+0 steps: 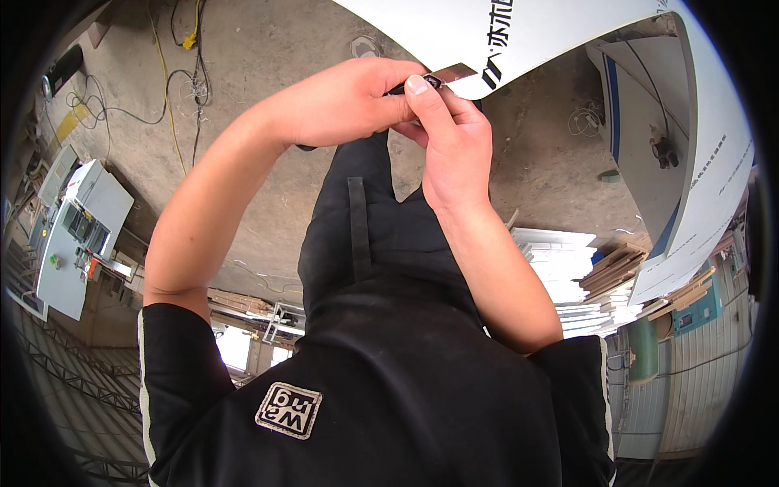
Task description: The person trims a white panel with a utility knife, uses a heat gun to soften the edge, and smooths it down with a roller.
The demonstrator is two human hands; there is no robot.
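Both my hands meet at the top middle, around a utility knife (456, 74) with a dark handle and a wide, shiny blade pointing to the upper right. My left hand (357, 99) is closed around the handle end, its fingers mostly hidden. From the other side, my right hand (457, 150) pinches the knife near the base of the blade, with the thumb on top. Just beyond the blade lies the corner of a large white panel (438, 36) with dark print. The blade tip overlaps this corner in view; whether they touch I cannot tell.
Cables (169, 89) run over the concrete floor (243, 49) at the left. A grey-white machine (81, 219) stands at the far left. On the right are a curved white sheet (714, 170), stacked white boards (552, 260) and wooden strips (608, 272). A shoe (365, 47) shows beyond my left hand.
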